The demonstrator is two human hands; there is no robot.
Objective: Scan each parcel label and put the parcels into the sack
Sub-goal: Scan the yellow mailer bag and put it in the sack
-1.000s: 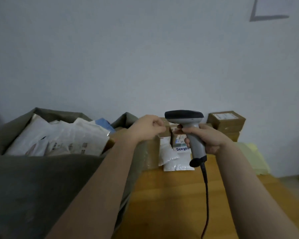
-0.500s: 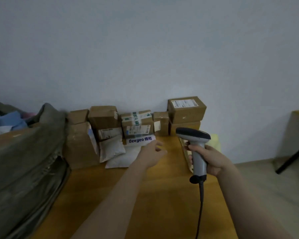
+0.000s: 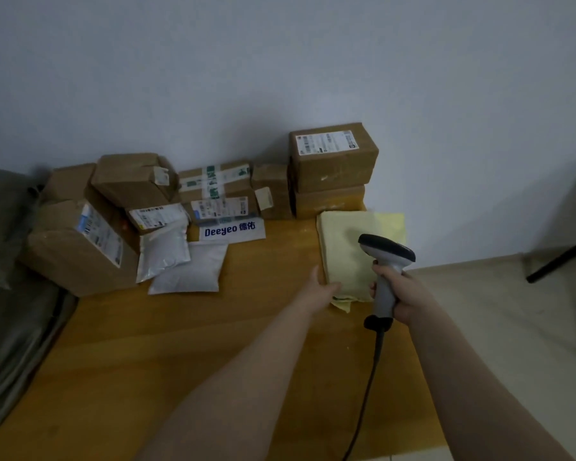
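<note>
A yellow padded parcel [image 3: 350,251] is lying flat at the right edge of the table [image 3: 180,344], just in front of two stacked cardboard boxes [image 3: 333,161]. Its near left corner is being touched by the left hand [image 3: 318,291], thumb laid on top; whether the fingers are curling under it cannot be told. The scanner [image 3: 384,261] is being gripped by the right hand [image 3: 403,294], fingers clenched round its handle, over the parcel's near right corner. The grey sack [image 3: 10,294] is lying at the far left

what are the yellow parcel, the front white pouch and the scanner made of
The yellow parcel: seemingly soft plastic or padded mailer film, matte, with limp wrinkled edges. The front white pouch: likely thin poly film, creased with faint sheen. The scanner: hard moulded plastic, grey handle, dark head.
</note>
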